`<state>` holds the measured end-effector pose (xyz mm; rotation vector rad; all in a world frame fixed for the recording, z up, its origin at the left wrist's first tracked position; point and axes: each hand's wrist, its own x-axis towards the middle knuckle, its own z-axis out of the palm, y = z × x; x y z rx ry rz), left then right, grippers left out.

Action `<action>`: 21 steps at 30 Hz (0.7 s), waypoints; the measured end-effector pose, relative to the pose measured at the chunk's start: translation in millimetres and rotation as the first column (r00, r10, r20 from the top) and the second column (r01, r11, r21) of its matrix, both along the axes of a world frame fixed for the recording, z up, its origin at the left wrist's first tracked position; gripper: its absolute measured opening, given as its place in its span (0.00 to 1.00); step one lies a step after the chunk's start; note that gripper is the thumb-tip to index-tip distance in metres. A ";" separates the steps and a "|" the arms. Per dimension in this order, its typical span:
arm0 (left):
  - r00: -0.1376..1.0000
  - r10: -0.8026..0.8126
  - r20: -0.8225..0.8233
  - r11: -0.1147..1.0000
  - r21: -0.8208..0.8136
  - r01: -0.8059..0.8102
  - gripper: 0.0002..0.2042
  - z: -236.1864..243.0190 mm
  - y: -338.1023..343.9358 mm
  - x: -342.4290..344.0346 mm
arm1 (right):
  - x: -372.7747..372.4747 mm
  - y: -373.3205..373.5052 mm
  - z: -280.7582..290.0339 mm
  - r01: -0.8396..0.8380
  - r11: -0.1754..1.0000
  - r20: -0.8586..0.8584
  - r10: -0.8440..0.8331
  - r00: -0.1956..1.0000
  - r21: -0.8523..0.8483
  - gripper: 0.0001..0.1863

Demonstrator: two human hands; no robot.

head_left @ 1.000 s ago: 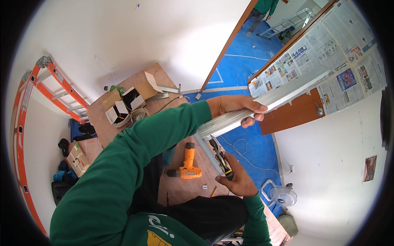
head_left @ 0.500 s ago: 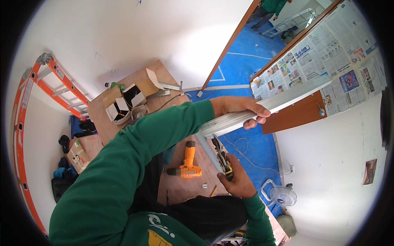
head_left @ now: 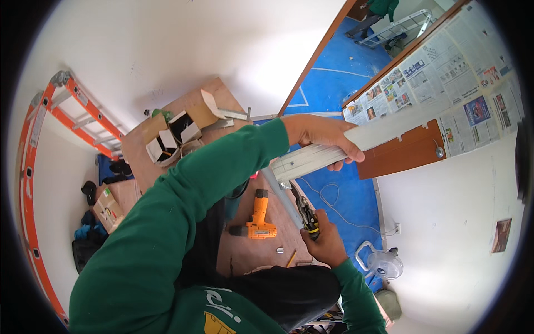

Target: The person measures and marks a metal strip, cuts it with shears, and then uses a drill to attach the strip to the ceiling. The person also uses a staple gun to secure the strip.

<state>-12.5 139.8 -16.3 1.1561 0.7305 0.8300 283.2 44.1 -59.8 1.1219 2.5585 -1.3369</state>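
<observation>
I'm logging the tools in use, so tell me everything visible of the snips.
The snips have a dark, metal-looking head and black-and-yellow handles gripped by the right hand. They slant toward the picture's upper left, beside a narrow grey strip. Their tip is by the near end of the long pale channel; whether it touches is unclear.

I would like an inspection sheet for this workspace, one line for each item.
Surface: wooden board, with loose things on it.
Things in hand: metal profile; snips with yellow-and-black handles, tips near the profile's end, contact unclear.
Clutter: orange drill, pencil, small metal piece; open cardboard box farther off.
Grips: left grip around the profile; right grip around the snips' handles.
Cables: white cable on blue floor covering, running toward a wall socket.
Surroundings: orange ladder left; fan right; person beyond the doorway.
</observation>
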 end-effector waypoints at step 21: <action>0.350 0.744 0.570 0.180 0.334 -0.925 0.21 117.9 -20.4 17.1 | 13.7 10.0 -5.8 0.174 0.946 -0.478 -0.291 0.829 -0.275 0.49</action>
